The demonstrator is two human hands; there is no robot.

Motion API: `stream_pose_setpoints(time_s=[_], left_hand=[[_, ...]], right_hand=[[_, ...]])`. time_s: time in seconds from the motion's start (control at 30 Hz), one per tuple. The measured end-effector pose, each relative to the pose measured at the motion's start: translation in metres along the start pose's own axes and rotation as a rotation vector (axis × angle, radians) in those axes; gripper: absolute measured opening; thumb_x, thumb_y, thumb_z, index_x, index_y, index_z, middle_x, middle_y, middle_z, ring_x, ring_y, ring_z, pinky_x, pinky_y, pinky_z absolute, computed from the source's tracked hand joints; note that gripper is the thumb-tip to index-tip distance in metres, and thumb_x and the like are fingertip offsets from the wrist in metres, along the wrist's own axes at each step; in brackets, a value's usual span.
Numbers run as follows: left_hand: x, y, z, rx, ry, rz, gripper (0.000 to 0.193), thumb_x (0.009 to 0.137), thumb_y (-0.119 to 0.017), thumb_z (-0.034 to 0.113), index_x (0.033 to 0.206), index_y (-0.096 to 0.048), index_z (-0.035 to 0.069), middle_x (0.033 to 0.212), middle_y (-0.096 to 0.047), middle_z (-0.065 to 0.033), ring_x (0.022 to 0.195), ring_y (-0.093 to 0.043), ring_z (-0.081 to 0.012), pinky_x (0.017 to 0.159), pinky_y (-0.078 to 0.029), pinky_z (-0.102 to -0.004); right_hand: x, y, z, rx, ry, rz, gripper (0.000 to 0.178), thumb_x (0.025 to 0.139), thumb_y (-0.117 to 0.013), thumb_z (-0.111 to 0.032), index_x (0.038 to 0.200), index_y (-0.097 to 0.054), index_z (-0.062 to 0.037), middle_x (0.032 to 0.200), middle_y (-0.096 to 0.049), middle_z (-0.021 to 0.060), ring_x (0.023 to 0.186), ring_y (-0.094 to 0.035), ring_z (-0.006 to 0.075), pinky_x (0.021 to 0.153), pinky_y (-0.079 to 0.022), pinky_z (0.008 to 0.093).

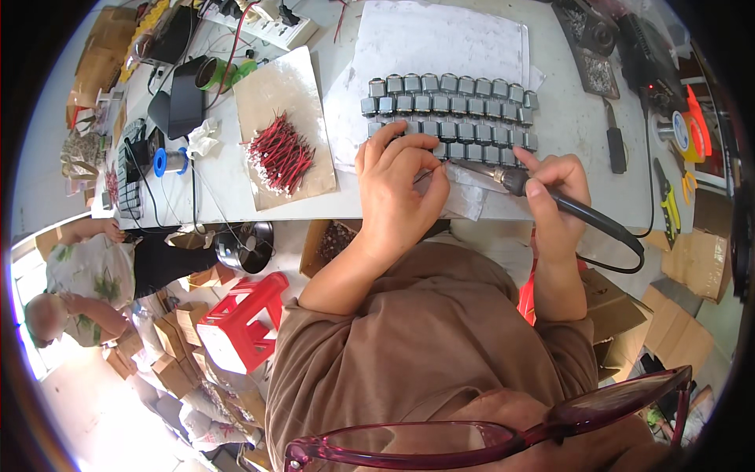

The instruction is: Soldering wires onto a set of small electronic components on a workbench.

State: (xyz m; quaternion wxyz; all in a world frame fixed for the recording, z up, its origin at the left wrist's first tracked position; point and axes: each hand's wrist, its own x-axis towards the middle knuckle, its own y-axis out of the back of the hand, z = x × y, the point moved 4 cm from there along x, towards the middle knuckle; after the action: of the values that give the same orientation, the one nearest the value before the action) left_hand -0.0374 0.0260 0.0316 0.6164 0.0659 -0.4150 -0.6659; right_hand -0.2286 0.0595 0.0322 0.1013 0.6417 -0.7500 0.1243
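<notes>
Rows of small, boxy metal-cased parts (pixel 448 83) stand on white paper (pixel 440 35) on the bench in front of me. My right hand (pixel 560 193) grips a soldering iron (pixel 586 211) by its black handle. Its metal tip points left, at the nearest row of parts. My left hand (pixel 401 177) rests over the left end of the near rows, thumb and index finger pinched together beside the iron's tip. Something thin and dark shows under that pinch, too small to name. My left fingers hide several of the parts.
Left of the paper, a cardboard sheet (pixel 314 90) carries a bundle of red wires (pixel 281 153). Farther left are a blue solder spool (pixel 161 163) and a power strip (pixel 275 30). A black-handled tool (pixel 616 149) and yellow-green pliers (pixel 670 208) lie right. Another person (pixel 90 271) is at far left.
</notes>
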Motion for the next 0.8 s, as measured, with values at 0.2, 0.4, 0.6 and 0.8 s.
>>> stream_pose_setpoints(time_s=[0.2, 0.4, 0.6, 0.8], left_hand=[[0.000, 0.001, 0.002, -0.001, -0.004, 0.008, 0.010, 0.067, -0.066, 0.003, 0.075, -0.061, 0.007, 0.097, -0.065, -0.0060, 0.110, -0.050, -0.0321, 0.094, -0.033, -0.0419], [0.001, 0.000, 0.002, 0.027, -0.011, 0.001, 0.009, 0.067, -0.065, 0.004, 0.075, -0.061, 0.007, 0.097, -0.065, -0.0055, 0.109, -0.050, -0.0321, 0.094, -0.033, -0.0420], [0.002, 0.001, 0.004, 0.041, -0.005, -0.011, 0.010, 0.067, -0.066, 0.004, 0.075, -0.061, 0.007, 0.097, -0.065, -0.0051, 0.109, -0.049, -0.0323, 0.094, -0.033, -0.0419], [0.003, 0.002, 0.015, 0.130, -0.149, 0.015, 0.011, 0.068, -0.067, 0.005, 0.078, -0.064, 0.009, 0.102, -0.063, -0.0037, 0.112, -0.045, -0.0354, 0.093, -0.032, -0.0437]], right_hand=[[0.000, 0.008, 0.004, 0.090, -0.008, 0.060, 0.011, 0.081, -0.055, -0.002, 0.083, -0.044, -0.0035, 0.068, -0.042, -0.0005, 0.061, -0.039, 0.0047, 0.096, -0.044, 0.0483], [-0.003, 0.015, 0.009, 0.109, -0.017, 0.073, 0.011, 0.081, -0.054, -0.002, 0.083, -0.044, -0.0041, 0.067, -0.041, -0.0010, 0.059, -0.038, 0.0037, 0.096, -0.044, 0.0492], [-0.002, 0.015, 0.007, 0.123, -0.013, 0.068, 0.010, 0.081, -0.054, -0.002, 0.084, -0.044, -0.0040, 0.066, -0.041, -0.0016, 0.059, -0.037, 0.0036, 0.096, -0.044, 0.0494], [-0.003, 0.018, 0.008, 0.136, -0.012, 0.074, 0.010, 0.082, -0.053, -0.003, 0.084, -0.044, -0.0040, 0.065, -0.041, -0.0019, 0.058, -0.037, 0.0037, 0.096, -0.044, 0.0492]])
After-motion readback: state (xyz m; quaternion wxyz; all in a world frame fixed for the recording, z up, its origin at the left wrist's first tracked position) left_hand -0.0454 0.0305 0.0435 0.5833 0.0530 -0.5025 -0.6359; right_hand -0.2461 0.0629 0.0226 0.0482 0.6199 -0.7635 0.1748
